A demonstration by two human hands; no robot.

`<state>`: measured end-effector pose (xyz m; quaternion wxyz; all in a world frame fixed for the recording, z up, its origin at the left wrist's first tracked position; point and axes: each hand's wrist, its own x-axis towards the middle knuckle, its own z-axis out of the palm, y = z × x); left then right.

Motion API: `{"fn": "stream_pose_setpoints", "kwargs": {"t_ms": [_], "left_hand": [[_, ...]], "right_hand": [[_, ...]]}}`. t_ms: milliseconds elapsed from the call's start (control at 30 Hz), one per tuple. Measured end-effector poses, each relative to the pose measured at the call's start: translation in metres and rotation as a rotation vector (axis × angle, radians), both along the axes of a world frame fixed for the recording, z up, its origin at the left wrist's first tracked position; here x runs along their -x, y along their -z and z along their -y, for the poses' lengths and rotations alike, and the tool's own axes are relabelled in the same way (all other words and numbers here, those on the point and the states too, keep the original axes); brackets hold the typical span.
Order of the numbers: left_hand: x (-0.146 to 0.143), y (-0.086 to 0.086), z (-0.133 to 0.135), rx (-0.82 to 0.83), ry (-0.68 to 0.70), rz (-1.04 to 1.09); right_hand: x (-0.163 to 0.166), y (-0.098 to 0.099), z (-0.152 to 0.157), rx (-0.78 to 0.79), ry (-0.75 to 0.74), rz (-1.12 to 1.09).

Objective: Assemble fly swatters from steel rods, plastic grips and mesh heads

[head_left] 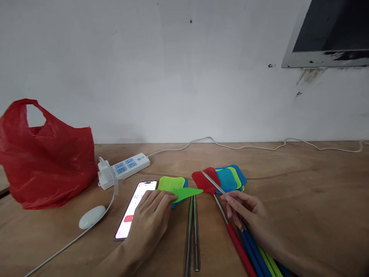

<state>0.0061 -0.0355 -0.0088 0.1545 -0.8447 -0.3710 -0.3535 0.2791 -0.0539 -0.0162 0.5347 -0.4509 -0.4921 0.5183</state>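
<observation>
My left hand (pixel 152 211) pinches the edge of a bright green fly swatter head (pixel 187 193), seen nearly edge-on. In my right hand (pixel 245 207) a thin metal rod (pixel 211 181) is held between thumb and fingers, its tip pointing up and left over a red fly swatter (pixel 203 179). Below the left hand's piece lie a yellow-green swatter head (pixel 172 183) and a blue one partly under it. Two bare metal rods (pixel 196 238) run toward me. Beside the red swatter are blue and yellow-green swatters (pixel 226 179); their coloured handles (pixel 253 250) pass under my right hand.
A lit phone (pixel 127 227) lies partly under my left hand. Further left are a white power strip (pixel 131 167) with a plugged-in cable, a white oval device (pixel 92 217) and a red plastic bag (pixel 54 161). A white cord (pixel 245 146) runs along the wall.
</observation>
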Motion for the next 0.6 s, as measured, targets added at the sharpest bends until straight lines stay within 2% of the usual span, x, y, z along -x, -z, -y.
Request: {"fn": "stream_pose_setpoints", "kwargs": {"t_ms": [133,233,300,400,600], "left_hand": [[-0.003,0.002,0.003,0.225,0.015,0.369],[-0.006,0.003,-0.003,0.446,0.015,0.64],[-0.006,0.003,-0.01,0.548,0.038,0.734],[-0.005,0.003,-0.018,0.577,0.005,0.678],[-0.003,0.003,-0.013,0.28,-0.157,0.236]], "right_hand": [[-0.002,0.002,-0.001,-0.008,0.112,-0.058],[-0.003,0.002,-0.001,0.009,0.129,-0.07],[-0.003,0.002,0.0,0.014,0.116,-0.062],[-0.002,0.002,0.001,0.008,0.084,-0.054],[0.0,0.004,0.002,0.001,0.085,-0.052]]}}
